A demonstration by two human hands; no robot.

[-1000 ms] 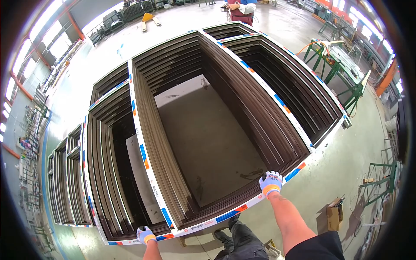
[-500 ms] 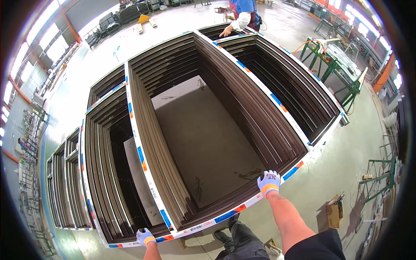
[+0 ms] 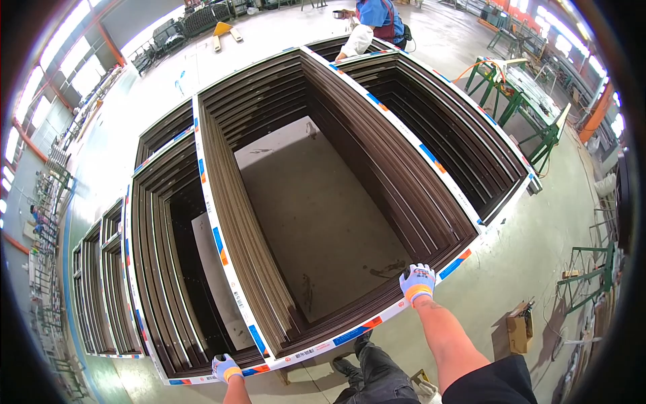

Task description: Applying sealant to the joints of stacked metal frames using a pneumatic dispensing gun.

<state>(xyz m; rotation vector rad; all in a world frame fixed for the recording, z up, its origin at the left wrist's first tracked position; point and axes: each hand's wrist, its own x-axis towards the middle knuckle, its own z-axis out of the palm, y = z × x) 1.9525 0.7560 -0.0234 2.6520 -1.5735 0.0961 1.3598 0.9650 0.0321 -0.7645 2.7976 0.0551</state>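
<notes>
Setting: factory hall, grey concrete floor (image 3: pixel 525 256), brown window frames stacked
Frame (image 3: pixel 350 202): long axis directed away from the hands
Right hand (image 3: pixel 417 283): gloved, closed on the near rail
Left hand (image 3: pixel 226 368): gloved, gripped on the near corner, lower
Co-worker (image 3: pixel 373 20): positioned at the far end

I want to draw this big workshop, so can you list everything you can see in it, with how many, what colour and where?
Big frames: a stack, dark brown with white taped edges, in the middle.
Smaller frames: several, dark brown, on the left.
Floor: one, pale grey, all around.
Metal stands: a few, green, upper right.
Cardboard box: one, brown, on the floor lower right.
Other person: one, blue top, at the far end of the frames.
Left hand: one, gloved white and blue, on the frames' near edge.
Right hand: one, gloved white and blue, on the near edge of the frames.
</notes>
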